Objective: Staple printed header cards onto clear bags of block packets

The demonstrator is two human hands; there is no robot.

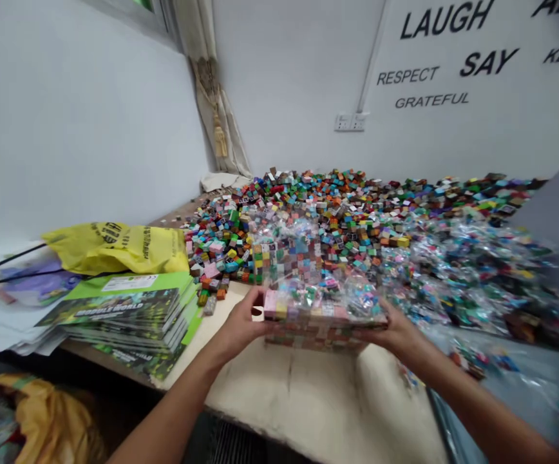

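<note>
A clear plastic package of small coloured blocks [318, 312] is held level above the cream tabletop [279, 386]. My left hand [241, 325] grips its left end, with the thumb above and fingers below. At the right end my right hand [393, 328] grips it the same way. Clear bags with small pieces, including a bulging one [359, 298], lie on top of the package. Right behind it, another wrapped block set [286, 258] stands against the pile. The package looks slightly blurred, and its underside is hidden.
A large heap of coloured cubes [342, 212] spreads along the wall. Many small clear bags [453, 264] cover the right side. Stacked booklets [125, 316] and a yellow bag [120, 248] lie left. An orange-yellow sack [47, 419] is below the table edge.
</note>
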